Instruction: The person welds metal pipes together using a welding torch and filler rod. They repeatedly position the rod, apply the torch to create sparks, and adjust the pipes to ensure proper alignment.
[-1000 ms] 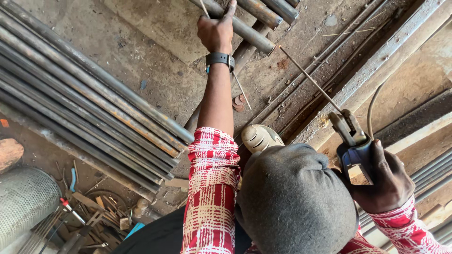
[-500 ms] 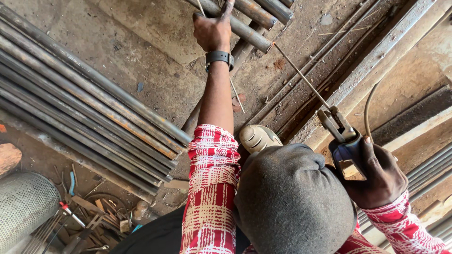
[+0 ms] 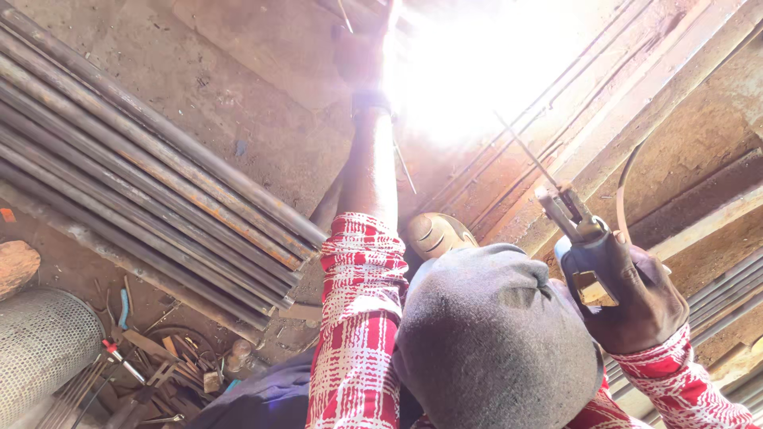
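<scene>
R hand (image 3: 636, 298) fingers wrapped tight on electrode holder (image 3: 584, 238), rod (image 3: 526, 151) running up past fingertips into arc glare (image 3: 461, 71); L hand (image 3: 359, 59) beside glare, grip can't tell.

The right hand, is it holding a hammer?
No, the right hand grips a welding electrode holder with a thin rod in it.

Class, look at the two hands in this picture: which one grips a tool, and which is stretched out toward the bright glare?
The right hand grips the electrode holder, its thin rod pointing into the glare. The left hand, wearing a wristwatch, stretches toward the glare with no tool visible.
</scene>
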